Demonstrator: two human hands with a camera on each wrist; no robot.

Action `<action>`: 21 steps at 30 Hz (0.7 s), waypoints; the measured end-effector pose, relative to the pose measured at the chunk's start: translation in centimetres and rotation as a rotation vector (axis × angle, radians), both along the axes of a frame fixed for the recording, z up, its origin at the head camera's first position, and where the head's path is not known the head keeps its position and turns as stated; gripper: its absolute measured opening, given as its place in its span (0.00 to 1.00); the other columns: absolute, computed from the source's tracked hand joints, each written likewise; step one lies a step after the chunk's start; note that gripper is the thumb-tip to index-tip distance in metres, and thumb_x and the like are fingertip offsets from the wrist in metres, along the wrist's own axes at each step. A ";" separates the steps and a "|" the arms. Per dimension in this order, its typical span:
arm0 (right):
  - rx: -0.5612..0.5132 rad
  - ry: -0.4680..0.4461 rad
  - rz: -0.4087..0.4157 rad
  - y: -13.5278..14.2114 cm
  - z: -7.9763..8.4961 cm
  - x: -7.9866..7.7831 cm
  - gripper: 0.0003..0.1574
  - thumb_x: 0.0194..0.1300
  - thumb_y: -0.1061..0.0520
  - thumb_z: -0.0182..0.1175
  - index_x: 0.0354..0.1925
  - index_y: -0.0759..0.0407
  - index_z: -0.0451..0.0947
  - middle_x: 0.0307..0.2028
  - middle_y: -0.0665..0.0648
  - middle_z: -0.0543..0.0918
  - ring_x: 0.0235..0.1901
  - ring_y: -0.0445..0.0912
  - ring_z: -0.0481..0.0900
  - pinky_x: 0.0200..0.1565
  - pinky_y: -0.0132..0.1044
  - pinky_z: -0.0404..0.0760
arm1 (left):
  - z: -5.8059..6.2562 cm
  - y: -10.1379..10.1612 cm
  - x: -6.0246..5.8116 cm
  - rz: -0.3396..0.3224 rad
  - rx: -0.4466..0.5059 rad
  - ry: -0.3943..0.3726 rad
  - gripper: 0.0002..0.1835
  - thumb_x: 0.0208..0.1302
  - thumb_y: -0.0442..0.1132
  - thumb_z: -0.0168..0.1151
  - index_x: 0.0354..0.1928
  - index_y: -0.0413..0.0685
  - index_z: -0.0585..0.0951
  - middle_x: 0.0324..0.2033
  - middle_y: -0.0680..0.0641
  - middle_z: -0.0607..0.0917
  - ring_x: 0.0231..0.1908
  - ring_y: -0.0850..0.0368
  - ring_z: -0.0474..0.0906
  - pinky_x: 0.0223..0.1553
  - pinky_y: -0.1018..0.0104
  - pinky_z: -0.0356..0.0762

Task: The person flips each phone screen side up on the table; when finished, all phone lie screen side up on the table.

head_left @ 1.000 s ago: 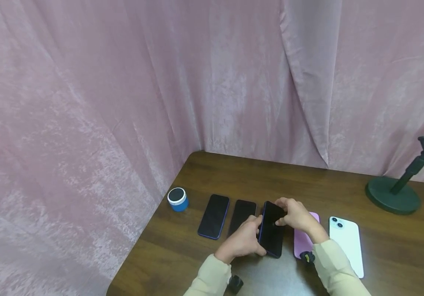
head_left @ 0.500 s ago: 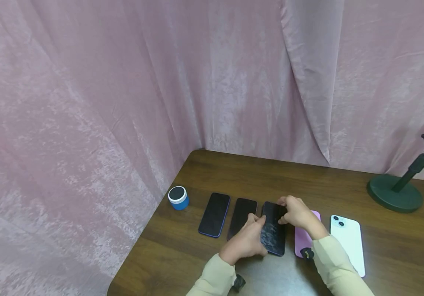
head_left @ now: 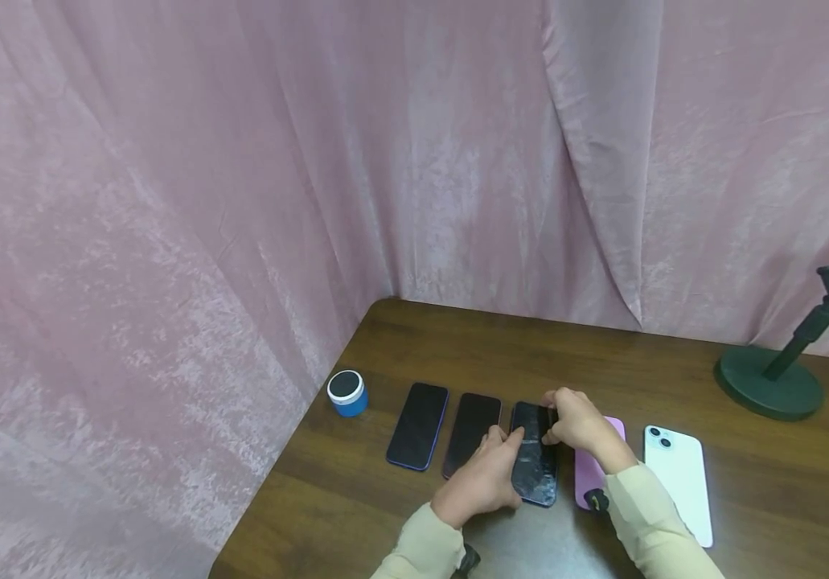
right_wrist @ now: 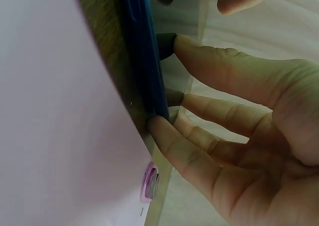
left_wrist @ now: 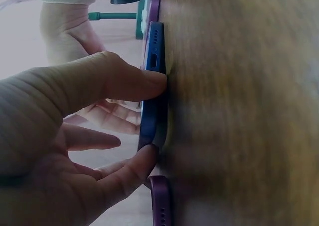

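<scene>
A dark blue smartphone (head_left: 535, 482) lies screen up between both hands, its screen shiny with pale reflections. My left hand (head_left: 482, 480) holds its near left corner. In the left wrist view the thumb (left_wrist: 132, 81) presses the bottom edge beside the charging port, and a finger touches the side by the corner. At the far end, my right hand (head_left: 579, 422) grips the phone's far right corner. The right wrist view has the thumb (right_wrist: 214, 61) on the glass and another fingertip at the phone's corner. Left of it lies a black-screened phone with a dark red frame (head_left: 474, 426).
Another dark-screened, blue-edged phone (head_left: 417, 426) lies further left, near a blue jar with a white-rimmed lid (head_left: 347, 394). A purple phone (head_left: 588, 478) lies partly under my right wrist, with a white phone (head_left: 677, 474) beyond. A green lamp (head_left: 769, 382) stands at the back right.
The blue phone has come down from a tilted pose to lie flatter, and its screen now catches reflections. Both hands keep hold of it with little movement.
</scene>
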State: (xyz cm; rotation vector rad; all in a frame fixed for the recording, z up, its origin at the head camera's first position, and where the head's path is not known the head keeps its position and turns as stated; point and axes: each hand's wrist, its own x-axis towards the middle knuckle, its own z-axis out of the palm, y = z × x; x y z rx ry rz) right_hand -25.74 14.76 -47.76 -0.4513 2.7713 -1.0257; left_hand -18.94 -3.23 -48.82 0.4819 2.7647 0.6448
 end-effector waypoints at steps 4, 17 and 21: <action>0.014 0.007 0.005 0.0 0.0 0.0 0.31 0.39 0.71 0.80 0.45 0.74 0.82 0.41 0.70 0.85 0.40 0.59 0.82 0.43 0.55 0.83 | 0.1 0.1 0.2 -0.024 -0.021 0.031 0.53 0.40 0.35 0.86 0.72 0.48 0.70 0.49 0.47 0.71 0.49 0.57 0.69 0.38 0.68 0.76; 0.018 0.005 0.015 0.1 0.1 0.5 0.31 0.45 0.68 0.77 0.50 0.74 0.80 0.46 0.72 0.83 0.48 0.65 0.81 0.48 0.59 0.80 | -0.2 -0.7 0.0 0.024 0.104 -0.010 0.44 0.45 0.35 0.82 0.69 0.50 0.74 0.61 0.47 0.69 0.57 0.56 0.69 0.40 0.67 0.77; -0.023 0.027 0.035 0.5 0.6 0.7 0.28 0.53 0.66 0.73 0.52 0.74 0.78 0.47 0.72 0.83 0.50 0.67 0.80 0.50 0.61 0.78 | 0.0 -1.4 -0.6 0.018 0.222 -0.025 0.41 0.51 0.38 0.79 0.69 0.51 0.74 0.63 0.48 0.70 0.58 0.56 0.71 0.44 0.65 0.78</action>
